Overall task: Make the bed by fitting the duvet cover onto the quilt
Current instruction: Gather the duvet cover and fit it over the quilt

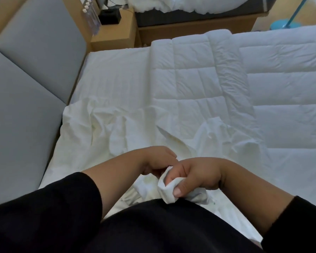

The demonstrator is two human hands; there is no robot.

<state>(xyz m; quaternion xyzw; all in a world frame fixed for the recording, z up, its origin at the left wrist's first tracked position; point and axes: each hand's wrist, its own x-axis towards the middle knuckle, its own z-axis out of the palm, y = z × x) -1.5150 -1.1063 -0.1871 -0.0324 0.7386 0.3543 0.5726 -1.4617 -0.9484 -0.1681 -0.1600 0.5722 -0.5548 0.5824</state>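
Both hands meet low at six o'clock, right at the near edge of the bed (117, 73). The right hand (195, 177) has its fingers (179, 190) curled tight around a bunched corner of the duvet cover (117, 128), thumb pressed on the fabric; the left hand (156, 159) sits touching it, fingers curled under, though whether they pinch cloth I cannot tell. The cover lies crumpled from six toward ten o'clock, its loose edge against the grey padded headboard (26, 106) at nine. The quilt (254, 84) is spread flat from twelve to three o'clock, its long axis running toward three, with one folded ridge pointing up to twelve. A strip of bare sheet shows at eleven beside the headboard. Beyond, at twelve, a wooden nightstand (115, 33) carries a black box (109, 16), with a second bed (190, 6) behind it. Black sleeves (53, 207) fill the bottom.
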